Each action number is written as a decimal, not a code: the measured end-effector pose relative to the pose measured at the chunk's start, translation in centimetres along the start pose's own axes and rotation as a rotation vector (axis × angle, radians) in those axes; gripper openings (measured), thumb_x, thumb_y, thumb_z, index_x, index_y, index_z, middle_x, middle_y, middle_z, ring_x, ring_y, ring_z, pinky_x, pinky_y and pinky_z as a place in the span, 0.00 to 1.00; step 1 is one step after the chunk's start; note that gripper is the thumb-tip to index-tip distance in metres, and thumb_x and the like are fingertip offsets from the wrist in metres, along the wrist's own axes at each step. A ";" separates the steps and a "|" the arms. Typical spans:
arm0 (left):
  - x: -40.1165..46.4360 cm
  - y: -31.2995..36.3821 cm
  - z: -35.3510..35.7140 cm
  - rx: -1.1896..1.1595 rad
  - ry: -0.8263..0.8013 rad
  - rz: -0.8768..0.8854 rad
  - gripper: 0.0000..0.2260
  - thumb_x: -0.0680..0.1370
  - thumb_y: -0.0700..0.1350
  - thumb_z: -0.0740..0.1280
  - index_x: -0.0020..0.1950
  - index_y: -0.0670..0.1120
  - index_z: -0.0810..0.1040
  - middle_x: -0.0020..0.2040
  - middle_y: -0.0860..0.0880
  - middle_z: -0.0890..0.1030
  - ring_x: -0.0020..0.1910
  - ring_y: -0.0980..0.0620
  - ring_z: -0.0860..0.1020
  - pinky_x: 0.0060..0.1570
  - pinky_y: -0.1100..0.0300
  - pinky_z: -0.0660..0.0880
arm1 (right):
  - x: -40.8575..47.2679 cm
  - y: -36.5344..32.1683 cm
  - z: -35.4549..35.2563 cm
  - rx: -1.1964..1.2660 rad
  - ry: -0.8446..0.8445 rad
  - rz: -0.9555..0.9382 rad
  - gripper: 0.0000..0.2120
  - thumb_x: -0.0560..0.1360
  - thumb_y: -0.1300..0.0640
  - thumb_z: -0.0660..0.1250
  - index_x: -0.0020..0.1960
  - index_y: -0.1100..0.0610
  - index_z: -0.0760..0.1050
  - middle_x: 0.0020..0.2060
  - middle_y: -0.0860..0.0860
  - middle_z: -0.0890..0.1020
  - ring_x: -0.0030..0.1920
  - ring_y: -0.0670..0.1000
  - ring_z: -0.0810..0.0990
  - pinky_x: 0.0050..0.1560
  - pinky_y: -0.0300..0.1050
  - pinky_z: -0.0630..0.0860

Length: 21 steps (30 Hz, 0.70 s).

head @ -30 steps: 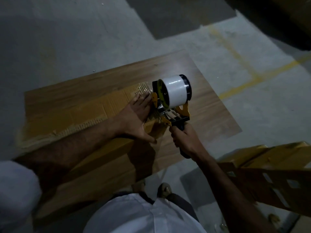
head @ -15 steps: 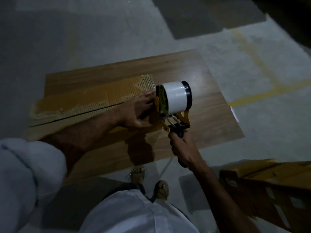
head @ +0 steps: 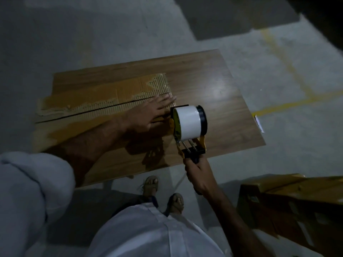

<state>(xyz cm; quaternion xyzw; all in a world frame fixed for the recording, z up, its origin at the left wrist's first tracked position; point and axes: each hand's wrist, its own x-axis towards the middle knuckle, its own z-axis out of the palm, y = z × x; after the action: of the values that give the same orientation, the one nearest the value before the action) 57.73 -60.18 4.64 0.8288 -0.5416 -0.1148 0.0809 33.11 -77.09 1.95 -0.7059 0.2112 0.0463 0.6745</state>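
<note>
Cardboard carton contents hidden | left hand straight-fingered, pressing it | right hand clenches tape dispenser

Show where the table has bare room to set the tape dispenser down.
The table is bare on its right part, between the tape dispenser and the right edge, and in a narrow strip behind the cardboard. Crowded at the cardboard's right end, where the left hand presses flat beside the dispenser.

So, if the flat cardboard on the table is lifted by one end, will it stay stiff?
It would probably fold: the cardboard has a long open seam. Its torn top layer shows the ribs, so it looks weak. Being thin, it is likely light and may slide on the glossy table.
</note>
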 end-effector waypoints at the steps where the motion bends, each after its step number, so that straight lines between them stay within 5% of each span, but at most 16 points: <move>1: -0.2 0.2 0.1 -0.006 0.008 -0.004 0.34 0.82 0.45 0.67 0.84 0.52 0.53 0.85 0.52 0.43 0.84 0.51 0.40 0.81 0.45 0.41 | -0.1 0.3 0.1 0.016 -0.004 0.006 0.18 0.72 0.46 0.65 0.39 0.62 0.70 0.29 0.55 0.67 0.28 0.52 0.63 0.32 0.50 0.61; 9: -1.5 2.5 1.1 0.001 0.139 -0.012 0.31 0.80 0.39 0.70 0.81 0.50 0.63 0.84 0.52 0.53 0.83 0.48 0.50 0.76 0.49 0.54 | -1.4 1.5 0.2 0.110 -0.021 0.102 0.15 0.75 0.54 0.64 0.32 0.49 0.64 0.26 0.50 0.63 0.25 0.48 0.58 0.28 0.43 0.56; 17: -1.4 2.6 0.0 -0.065 0.086 -0.075 0.29 0.81 0.39 0.59 0.82 0.50 0.58 0.84 0.54 0.52 0.83 0.52 0.48 0.80 0.50 0.47 | -0.7 1.1 0.9 0.143 0.003 0.128 0.13 0.84 0.57 0.62 0.41 0.56 0.66 0.26 0.49 0.63 0.25 0.47 0.58 0.27 0.41 0.56; 21: -1.4 2.6 0.0 -0.069 0.084 -0.087 0.29 0.84 0.40 0.62 0.84 0.53 0.57 0.84 0.55 0.51 0.83 0.54 0.46 0.78 0.52 0.44 | -0.6 1.5 0.7 0.167 -0.013 0.178 0.15 0.83 0.61 0.61 0.39 0.54 0.63 0.26 0.48 0.63 0.24 0.48 0.58 0.27 0.41 0.55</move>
<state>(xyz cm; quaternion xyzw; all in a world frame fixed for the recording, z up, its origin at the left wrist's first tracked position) 54.90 -59.90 5.42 0.8523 -0.4971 -0.1020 0.1267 32.19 -76.28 0.65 -0.6255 0.2717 0.0928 0.7254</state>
